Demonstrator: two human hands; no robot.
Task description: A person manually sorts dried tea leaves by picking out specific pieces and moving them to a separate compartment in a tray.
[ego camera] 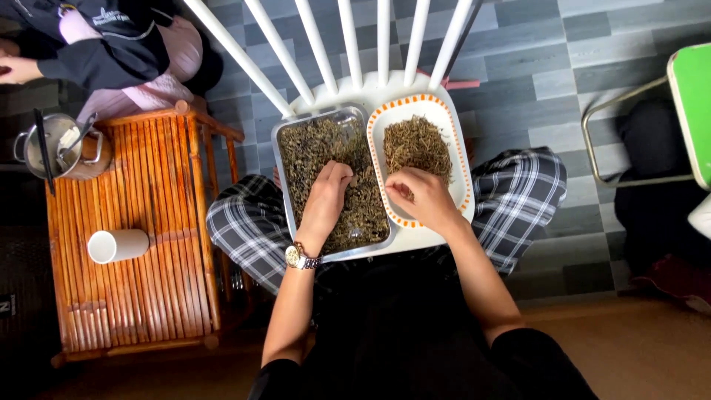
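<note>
Dark dried leaf material is filling the metal tray [287,159], which is sitting on the seat of a white chair [337,85] in front of the person's knees. Tray long axis is running away from the person, toward the chair back; the white oval dish [463,178] with orange rim is lying just beside it on the right, parallel.

Left hand [324,201] is resting on the dark leaves [318,148], fingers curled down and pinching into the pile. Right hand [418,196] is hovering at the near end of the dish, fingertips bunched together on a small bit of the paler strands [418,144]; the exact piece is too small to tell.

Judgement: the two containers are set side by side so material can pass from one to the other within easy reach.

Further out: a bamboo stool [155,244] at left is carrying a white cup [117,245] on its side and a steel pot [55,144]. Another seated person [111,44] is beyond it.
</note>
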